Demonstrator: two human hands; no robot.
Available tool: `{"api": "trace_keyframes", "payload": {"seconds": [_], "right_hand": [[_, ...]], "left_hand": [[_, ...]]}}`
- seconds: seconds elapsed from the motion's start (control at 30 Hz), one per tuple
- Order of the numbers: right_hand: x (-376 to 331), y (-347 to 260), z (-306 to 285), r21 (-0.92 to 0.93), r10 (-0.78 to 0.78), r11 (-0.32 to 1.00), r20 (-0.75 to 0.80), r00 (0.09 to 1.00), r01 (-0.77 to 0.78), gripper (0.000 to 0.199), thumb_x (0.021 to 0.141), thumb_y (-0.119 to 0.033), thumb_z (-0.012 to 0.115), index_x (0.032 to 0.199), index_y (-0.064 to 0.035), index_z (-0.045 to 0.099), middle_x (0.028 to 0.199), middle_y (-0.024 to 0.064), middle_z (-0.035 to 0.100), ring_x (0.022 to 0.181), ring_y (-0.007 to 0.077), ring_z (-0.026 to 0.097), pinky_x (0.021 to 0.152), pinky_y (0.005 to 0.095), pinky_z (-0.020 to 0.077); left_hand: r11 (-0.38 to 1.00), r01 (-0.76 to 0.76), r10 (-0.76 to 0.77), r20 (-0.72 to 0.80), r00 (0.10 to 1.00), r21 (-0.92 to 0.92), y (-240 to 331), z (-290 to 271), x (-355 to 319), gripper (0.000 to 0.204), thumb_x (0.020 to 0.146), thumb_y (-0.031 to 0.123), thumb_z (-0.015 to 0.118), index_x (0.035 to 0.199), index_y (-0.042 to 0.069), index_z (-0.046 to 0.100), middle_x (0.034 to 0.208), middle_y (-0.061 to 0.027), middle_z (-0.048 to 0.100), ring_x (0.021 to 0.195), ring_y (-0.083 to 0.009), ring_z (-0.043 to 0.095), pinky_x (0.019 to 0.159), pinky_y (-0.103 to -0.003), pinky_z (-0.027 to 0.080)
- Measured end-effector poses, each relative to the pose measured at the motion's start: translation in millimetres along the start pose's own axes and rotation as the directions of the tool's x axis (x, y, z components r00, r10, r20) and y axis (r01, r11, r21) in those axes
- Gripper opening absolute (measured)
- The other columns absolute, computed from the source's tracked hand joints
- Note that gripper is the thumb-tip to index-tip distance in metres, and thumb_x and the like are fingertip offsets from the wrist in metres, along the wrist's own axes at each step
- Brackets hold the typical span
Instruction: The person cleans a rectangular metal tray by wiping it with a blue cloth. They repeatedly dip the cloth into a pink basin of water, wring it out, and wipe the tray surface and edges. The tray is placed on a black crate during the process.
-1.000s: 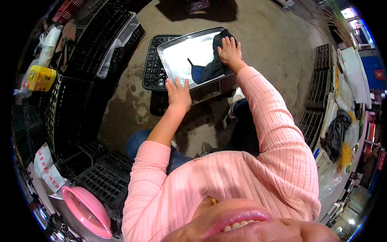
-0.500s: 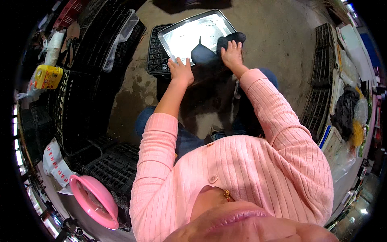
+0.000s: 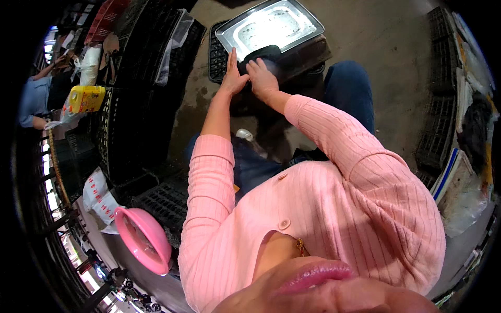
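A shiny metal tray (image 3: 302, 30) with a raised rim and dark specks rests on a dark block and a black crate. A bunched black cloth (image 3: 265, 52) lies over its near left edge. My right hand (image 3: 263, 81) is on this cloth, its fingers bent onto it and slightly blurred. Beside it, at the tray's near left corner, my left hand (image 3: 234, 81) has its index finger stretched along the rim and its thumb pointing toward the right hand. The left hand's other fingers are partly hidden.
Stacked black crates (image 3: 130, 125) rise at the left, with a yellow jug (image 3: 86, 99) on top. A pink basin (image 3: 141, 240) stands lower left. More black crates (image 3: 438, 115) and plastic bags line the right. Another person's arm (image 3: 44, 73) shows at far left.
My right hand has moved left with the black cloth, from the tray's right side to near my left hand. The dark pointed shape on the tray no longer shows. The view has shifted.
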State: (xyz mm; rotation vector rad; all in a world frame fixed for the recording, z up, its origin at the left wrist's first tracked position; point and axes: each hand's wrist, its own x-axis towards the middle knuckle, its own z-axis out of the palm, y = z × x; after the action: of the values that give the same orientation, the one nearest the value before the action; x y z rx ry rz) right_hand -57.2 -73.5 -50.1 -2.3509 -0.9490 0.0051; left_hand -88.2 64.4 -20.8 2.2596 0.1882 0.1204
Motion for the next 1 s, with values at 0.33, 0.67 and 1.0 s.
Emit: {"api": "trace_keyframes", "payload": {"seconds": [0.33, 0.67, 1.0], "right_hand": [[-4.5, 4.5, 13.2, 0.603, 0.111, 0.792, 0.005, 0.994, -0.092, 0.029, 0.079, -0.006, 0.058, 0.108, -0.0066, 0.062, 0.11, 0.0073, 0.062, 0.112, 0.0218, 0.053, 0.092, 0.0309, 0.0424], [-60.2, 29.7, -41.0, 0.539, -0.194, -0.362, 0.754, 0.627, -0.761, 0.028, 0.086, -0.019, 0.055, 0.11, -0.0044, 0.057, 0.107, 0.0091, 0.062, 0.092, 0.0207, 0.061, 0.08, 0.0355, 0.051], [-42.0, 54.0, -48.4, 0.773, -0.078, -0.037, 0.629, 0.773, -0.633, 0.035, 0.085, -0.021, 0.058, 0.117, -0.0058, 0.056, 0.104, 0.0086, 0.062, 0.095, 0.0206, 0.057, 0.085, 0.0345, 0.0442]], "left_hand": [[0.798, 0.378, -0.481, -0.12, 0.868, -0.47, 28.9, 3.6, -20.5, 0.11, 0.058, 0.017, 0.073, 0.146, 0.011, 0.007, 0.146, -0.0179, 0.02, 0.132, -0.0277, 0.027, 0.104, -0.034, 0.027], [0.473, 0.504, -0.631, 0.122, 0.766, -0.723, 14.8, 45.0, -99.7, 0.055, 0.084, 0.041, 0.061, 0.128, 0.01, 0.047, 0.117, -0.0087, 0.057, 0.103, -0.022, 0.056, 0.086, -0.035, 0.046], [0.642, 0.666, -0.695, 0.077, 0.715, -0.38, 85.2, 35.2, -153.1, 0.049, 0.081, 0.031, 0.067, 0.12, 0.004, 0.054, 0.111, -0.0082, 0.059, 0.099, -0.0175, 0.055, 0.085, -0.029, 0.042]]}}
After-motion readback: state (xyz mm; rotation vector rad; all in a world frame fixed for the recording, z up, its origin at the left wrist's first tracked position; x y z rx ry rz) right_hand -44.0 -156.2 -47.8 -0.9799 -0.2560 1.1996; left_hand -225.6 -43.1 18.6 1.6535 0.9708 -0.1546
